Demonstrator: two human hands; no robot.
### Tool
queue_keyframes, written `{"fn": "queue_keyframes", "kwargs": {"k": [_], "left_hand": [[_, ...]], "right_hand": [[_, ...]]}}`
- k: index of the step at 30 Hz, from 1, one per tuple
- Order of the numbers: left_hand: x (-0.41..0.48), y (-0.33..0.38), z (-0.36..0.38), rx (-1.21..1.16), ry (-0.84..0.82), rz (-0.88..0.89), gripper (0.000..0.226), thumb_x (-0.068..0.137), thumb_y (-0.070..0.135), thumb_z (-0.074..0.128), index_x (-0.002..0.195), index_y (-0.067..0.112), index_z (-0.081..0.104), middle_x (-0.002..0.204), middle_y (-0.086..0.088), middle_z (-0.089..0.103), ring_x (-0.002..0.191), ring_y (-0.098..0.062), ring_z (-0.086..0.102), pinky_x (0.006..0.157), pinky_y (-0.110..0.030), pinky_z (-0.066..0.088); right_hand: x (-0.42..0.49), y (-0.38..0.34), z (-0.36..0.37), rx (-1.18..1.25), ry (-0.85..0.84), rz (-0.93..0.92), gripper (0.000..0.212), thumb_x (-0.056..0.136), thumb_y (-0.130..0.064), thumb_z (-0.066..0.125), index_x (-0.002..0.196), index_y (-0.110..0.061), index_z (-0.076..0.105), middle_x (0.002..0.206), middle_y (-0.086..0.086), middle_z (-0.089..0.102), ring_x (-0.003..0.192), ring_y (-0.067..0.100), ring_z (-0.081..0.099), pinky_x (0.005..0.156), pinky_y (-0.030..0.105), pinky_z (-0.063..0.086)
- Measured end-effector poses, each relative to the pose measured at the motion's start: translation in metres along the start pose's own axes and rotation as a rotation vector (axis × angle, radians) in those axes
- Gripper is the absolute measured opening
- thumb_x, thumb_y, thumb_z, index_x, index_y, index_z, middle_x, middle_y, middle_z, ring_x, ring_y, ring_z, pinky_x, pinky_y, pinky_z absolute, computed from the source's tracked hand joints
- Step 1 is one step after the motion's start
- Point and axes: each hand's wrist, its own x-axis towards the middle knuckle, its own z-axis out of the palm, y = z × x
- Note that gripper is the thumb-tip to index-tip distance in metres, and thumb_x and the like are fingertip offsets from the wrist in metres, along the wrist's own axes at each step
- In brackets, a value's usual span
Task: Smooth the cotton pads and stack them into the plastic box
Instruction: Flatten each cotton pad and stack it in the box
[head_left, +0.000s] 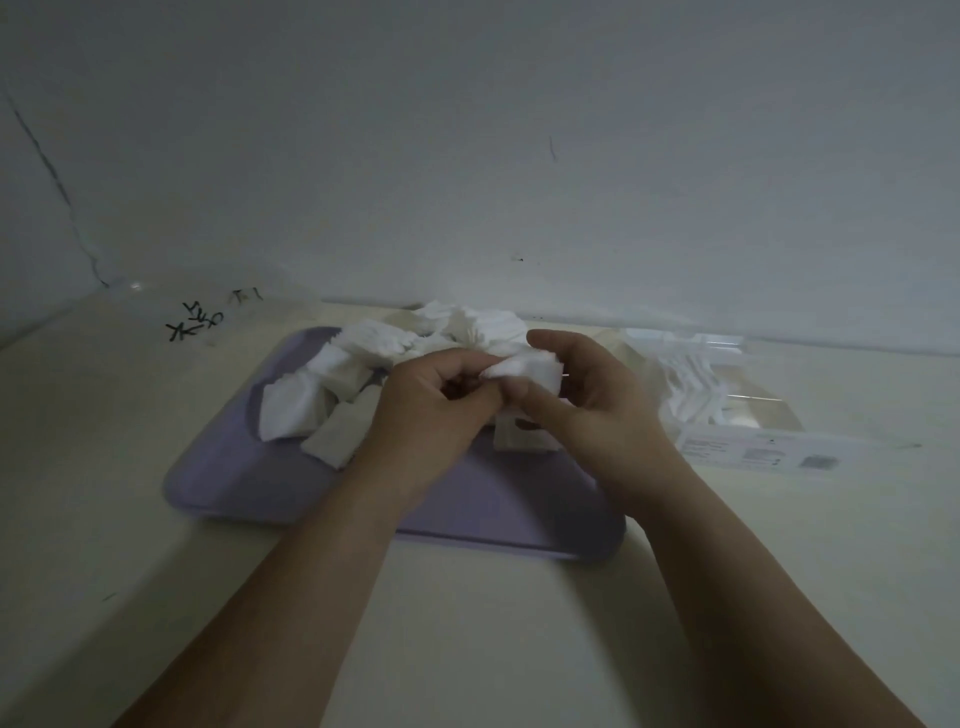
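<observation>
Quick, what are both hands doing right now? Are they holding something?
Left hand: fingers pinch the edge of a white cotton pad.
Right hand: fingers and thumb curl round the same cotton pad.

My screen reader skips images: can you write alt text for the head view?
The left hand and right hand pinch a few white cotton pads over a lilac tray piled with loose pads; a clear plastic box lies to its right.

Cotton pads (374, 358): white, soft, fibrous, matt, creased. Tray (467, 499): lilac plastic, smooth, low sheen. Plastic box (753, 415): clear, glossy, catches highlights; white printed label (758, 452), matt. Tabletop (104, 467): cream, smooth, faint sheen. Wall (467, 156): white paint, matt, hairline crack.
</observation>
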Motion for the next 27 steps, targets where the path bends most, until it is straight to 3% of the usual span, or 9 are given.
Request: {"fn": "queue_keyframes", "kwargs": {"k": [3,6,10,13,16,18,22,24,27], "left_hand": [[0.003,-0.002,-0.004,0.022,0.041,-0.058,0.036,0.082,0.013,0.086,0.111,0.025,0.070,0.074,-0.003,0.065,0.070,-0.014,0.060,0.071,-0.029,0.054],[0.002,-0.003,-0.006,0.078,-0.041,-0.074,0.053,0.081,0.013,0.088,0.127,0.025,0.063,0.070,-0.002,0.064,0.066,-0.010,0.058,0.068,-0.023,0.048],[-0.003,-0.001,-0.001,0.086,-0.170,-0.022,0.030,0.085,0.026,0.078,0.114,0.032,0.074,0.093,-0.021,0.077,0.084,-0.023,0.069,0.084,-0.051,0.058],[-0.005,0.001,0.001,0.105,-0.175,-0.002,0.033,0.081,0.037,0.078,0.113,0.033,0.073,0.095,-0.027,0.073,0.078,-0.022,0.061,0.074,-0.051,0.052],[-0.005,-0.002,0.003,0.190,-0.196,0.012,0.036,0.078,0.038,0.074,0.114,0.034,0.071,0.098,-0.017,0.076,0.086,-0.034,0.072,0.086,-0.061,0.057],[-0.007,-0.003,0.005,0.270,-0.200,0.028,0.032,0.081,0.031,0.072,0.113,0.032,0.070,0.094,-0.007,0.077,0.088,-0.031,0.073,0.082,-0.054,0.060],[-0.008,-0.006,0.007,0.378,-0.152,0.087,0.022,0.087,0.021,0.075,0.107,0.027,0.069,0.083,0.007,0.075,0.076,-0.012,0.071,0.072,-0.036,0.059],[-0.007,-0.006,0.006,0.383,-0.137,0.092,0.019,0.086,0.023,0.075,0.104,0.028,0.069,0.080,0.006,0.074,0.073,-0.012,0.071,0.069,-0.037,0.059],[-0.006,-0.006,0.006,0.360,-0.153,0.076,0.022,0.083,0.028,0.073,0.104,0.028,0.068,0.083,0.004,0.075,0.077,-0.017,0.072,0.073,-0.047,0.060]], "right_hand": [[0.001,0.006,-0.001,-0.059,0.015,-0.035,0.054,0.080,-0.022,0.067,0.132,-0.037,0.062,0.134,0.006,0.062,0.109,0.018,0.070,0.092,0.046,0.061],[0.000,0.006,-0.001,-0.082,0.009,-0.044,0.060,0.077,-0.012,0.056,0.128,-0.042,0.060,0.131,0.005,0.064,0.113,0.016,0.067,0.102,0.040,0.055],[-0.001,0.003,0.001,-0.001,-0.065,0.032,0.081,0.056,-0.014,0.065,0.133,-0.035,0.058,0.133,0.007,0.061,0.109,0.011,0.067,0.083,0.021,0.054],[-0.001,0.004,0.004,0.096,-0.048,0.080,0.084,0.058,-0.006,0.057,0.135,-0.039,0.056,0.140,0.005,0.055,0.122,0.017,0.064,0.084,0.023,0.055],[-0.003,0.006,0.006,0.134,-0.032,0.106,0.086,0.063,0.000,0.048,0.137,-0.044,0.051,0.143,-0.004,0.053,0.126,0.015,0.061,0.087,0.029,0.056],[-0.005,0.005,0.007,0.144,-0.042,0.126,0.089,0.066,0.002,0.049,0.142,-0.045,0.047,0.143,-0.011,0.053,0.126,0.011,0.060,0.090,0.032,0.058],[-0.005,0.000,0.008,0.165,-0.035,0.127,0.091,0.065,-0.002,0.051,0.146,-0.041,0.047,0.142,-0.012,0.055,0.131,0.013,0.058,0.103,0.035,0.055],[-0.006,-0.003,0.007,0.217,-0.055,0.138,0.087,0.067,-0.006,0.055,0.148,-0.035,0.048,0.140,-0.009,0.058,0.126,0.012,0.062,0.096,0.031,0.057],[-0.007,-0.006,0.007,0.258,-0.071,0.130,0.064,0.084,-0.025,0.065,0.147,-0.027,0.053,0.136,-0.008,0.064,0.113,0.002,0.068,0.086,0.022,0.055]]}}
